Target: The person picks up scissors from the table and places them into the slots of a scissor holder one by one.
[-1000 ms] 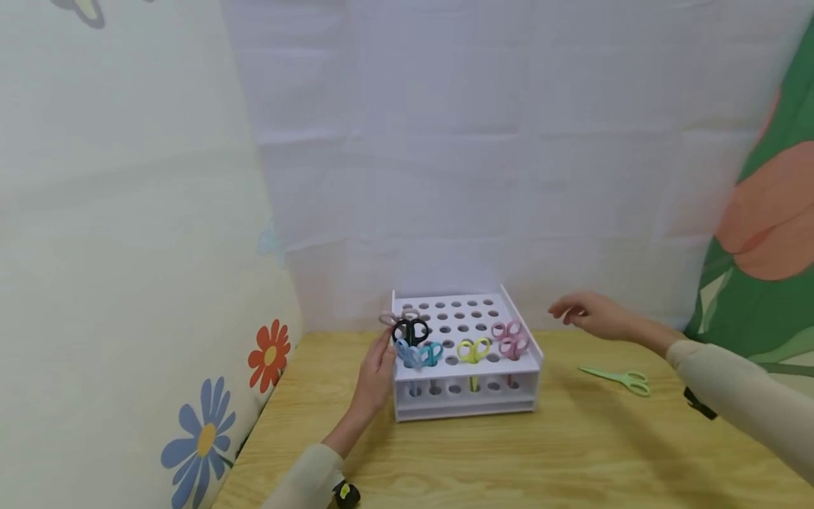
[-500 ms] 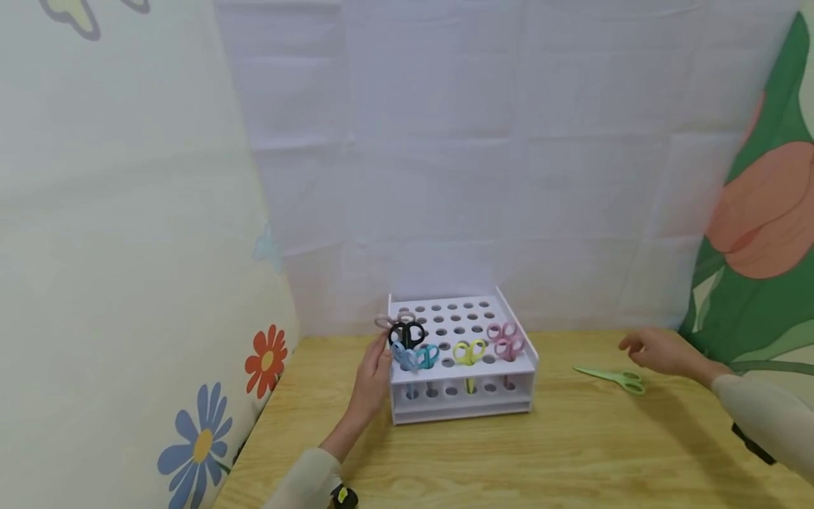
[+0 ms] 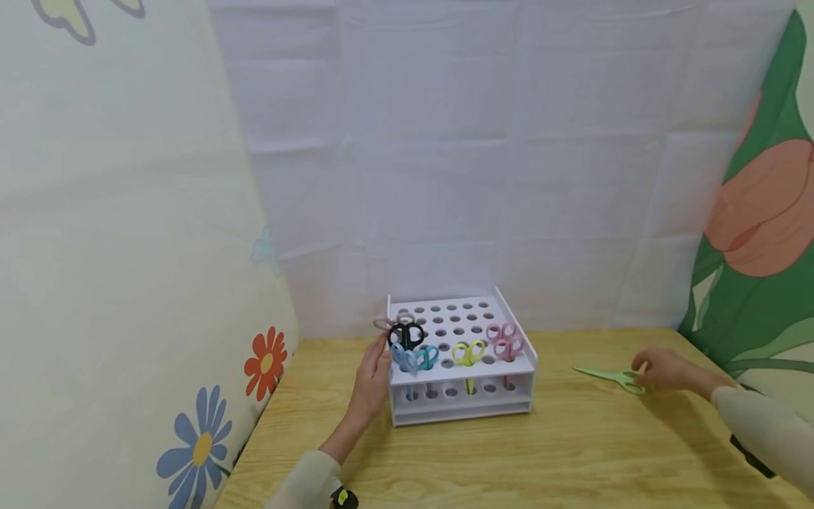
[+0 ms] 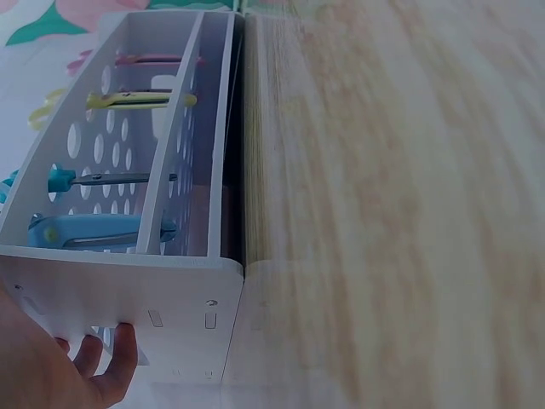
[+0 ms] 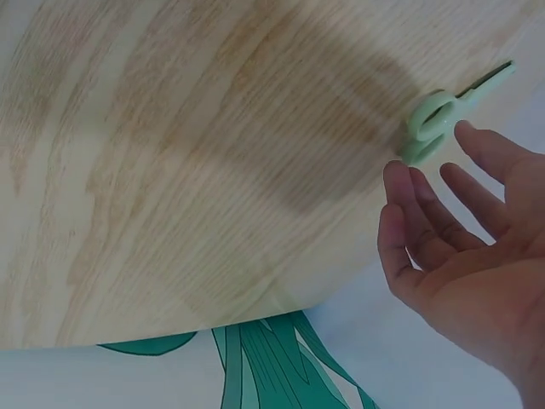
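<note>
On the table's right side lies a light green pair of scissors, handles to the right. My right hand hovers at those handles, fingers loosely bent. In the right wrist view, thumb and fingers are spread near the green scissors, with nothing between them. My left hand holds the left side of a white rack with rows of round holes. The left wrist view shows its fingers curled at a slot in the side panel. In the rack stand black scissors, yellow scissors and several others.
The rack and green scissors are on a wood-grain table. Behind it hangs a white cloth. A flower-patterned cloth rises on the left, and a green leaf-patterned cloth on the right.
My right hand has moved right, away from the rack, and come down to the green scissors' handles. The left hand stays at the rack. The head view has shifted slightly.
</note>
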`<move>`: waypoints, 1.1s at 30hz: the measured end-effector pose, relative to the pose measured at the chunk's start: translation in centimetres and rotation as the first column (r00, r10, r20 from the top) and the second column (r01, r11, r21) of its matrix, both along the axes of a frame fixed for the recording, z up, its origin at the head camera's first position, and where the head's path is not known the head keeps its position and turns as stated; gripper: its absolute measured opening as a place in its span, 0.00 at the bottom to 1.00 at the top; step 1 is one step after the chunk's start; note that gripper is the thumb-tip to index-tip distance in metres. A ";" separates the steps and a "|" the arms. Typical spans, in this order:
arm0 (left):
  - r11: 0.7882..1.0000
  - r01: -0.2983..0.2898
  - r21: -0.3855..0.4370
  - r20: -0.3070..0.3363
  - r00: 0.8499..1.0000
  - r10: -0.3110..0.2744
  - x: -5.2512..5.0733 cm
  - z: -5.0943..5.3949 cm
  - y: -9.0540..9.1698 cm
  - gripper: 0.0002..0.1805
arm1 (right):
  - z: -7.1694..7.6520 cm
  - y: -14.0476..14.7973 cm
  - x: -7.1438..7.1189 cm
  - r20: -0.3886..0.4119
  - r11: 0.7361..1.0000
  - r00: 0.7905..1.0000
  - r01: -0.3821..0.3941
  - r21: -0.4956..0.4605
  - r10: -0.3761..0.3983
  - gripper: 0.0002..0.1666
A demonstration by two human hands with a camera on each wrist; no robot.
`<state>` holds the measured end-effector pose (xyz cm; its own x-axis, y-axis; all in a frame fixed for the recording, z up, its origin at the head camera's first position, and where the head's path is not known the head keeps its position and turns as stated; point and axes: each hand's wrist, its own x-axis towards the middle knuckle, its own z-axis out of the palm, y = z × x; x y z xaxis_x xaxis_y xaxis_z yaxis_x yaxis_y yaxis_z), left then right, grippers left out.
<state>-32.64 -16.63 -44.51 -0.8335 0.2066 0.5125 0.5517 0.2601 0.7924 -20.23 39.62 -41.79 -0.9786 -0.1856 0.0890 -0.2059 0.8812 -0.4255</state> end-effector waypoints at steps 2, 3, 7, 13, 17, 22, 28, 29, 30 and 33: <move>1.000 -0.001 0.002 -0.001 1.000 0.001 0.0 0.1 0.0 0.26 | -0.3 0.0 -0.1 0.015 1.000 1.000 0.014 0.004 -0.014 0.12; 1.000 -0.001 0.003 -0.002 1.000 0.001 0.1 0.1 0.0 0.26 | -0.4 -0.1 -0.1 0.019 1.000 1.000 0.017 0.009 -0.017 0.12; 1.000 -0.001 0.001 -0.007 1.000 0.001 0.2 0.3 -0.1 0.26 | -0.9 -0.1 -0.2 -0.002 0.999 1.000 0.005 0.053 -0.005 0.10; 1.000 -0.006 -0.003 -0.005 1.000 0.006 0.4 0.5 -0.1 0.27 | -1.3 -0.1 -0.5 -0.005 0.998 1.000 0.014 0.064 -0.014 0.08; 1.000 -0.002 0.001 0.000 1.000 0.002 0.5 0.7 -0.1 0.27 | -1.4 -0.2 -0.5 -0.017 0.995 0.999 0.039 0.087 -0.038 0.07; 1.000 0.002 0.006 -0.008 1.000 -0.002 0.6 1.1 -0.1 0.27 | -1.5 -0.2 -0.5 -0.048 0.995 0.998 0.052 0.086 -0.048 0.06; 1.000 0.001 0.003 -0.018 1.000 -0.001 0.4 1.2 -0.2 0.27 | -1.6 -0.2 -0.6 -0.064 0.992 0.995 0.080 0.094 -0.074 0.05; 1.000 0.004 0.002 -0.018 1.000 -0.004 0.4 1.2 -0.2 0.27 | -1.6 -0.2 -0.6 -0.063 0.992 0.995 0.080 0.094 -0.075 0.05; 1.000 0.006 0.001 -0.016 1.000 -0.006 0.4 1.2 -0.2 0.27 | -1.6 -0.3 -0.6 -0.059 0.992 0.995 0.089 0.092 -0.084 0.05; 1.000 0.004 0.001 -0.013 1.000 -0.004 0.3 1.2 -0.2 0.27 | -1.7 -0.3 -0.7 -0.053 0.993 0.995 0.088 0.081 -0.084 0.05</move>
